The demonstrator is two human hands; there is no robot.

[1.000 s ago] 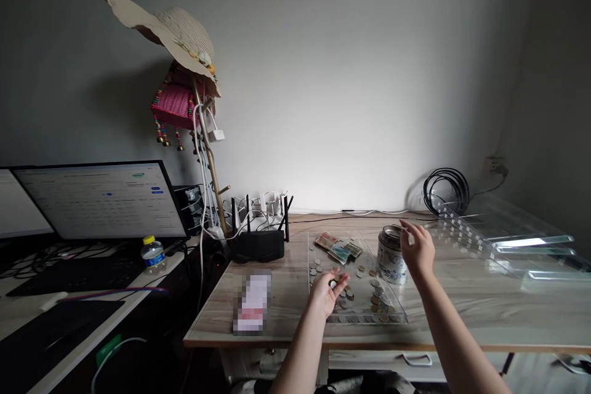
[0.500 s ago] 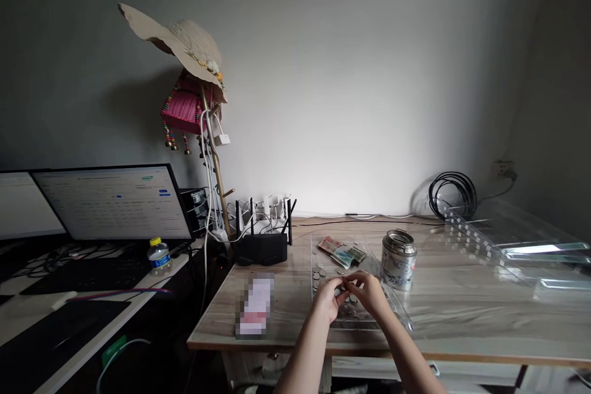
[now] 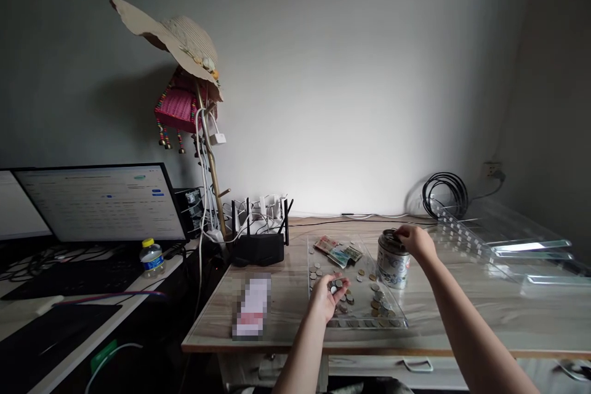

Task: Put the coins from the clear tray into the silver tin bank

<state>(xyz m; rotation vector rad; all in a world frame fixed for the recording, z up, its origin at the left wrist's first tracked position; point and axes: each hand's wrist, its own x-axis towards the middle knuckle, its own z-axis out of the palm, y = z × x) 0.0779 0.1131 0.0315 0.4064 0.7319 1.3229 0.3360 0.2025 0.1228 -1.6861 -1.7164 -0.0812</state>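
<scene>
while left hand [image 3: 325, 297], half-curled, cups round metal coins [image 3: 335, 285], right hand [image 3: 417, 240] atop cylindrical tin [image 3: 391, 261], grip unclear.

Left hand [image 3: 327, 295] cupped palm-up; right hand [image 3: 415, 240] outstretched, fingertips bunched downward.

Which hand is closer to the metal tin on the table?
The right. The right hand is at the top of the metal tin, fingers over its lid. The left hand is apart from it, to its left, above the clear tray, with coins in its palm.
</scene>
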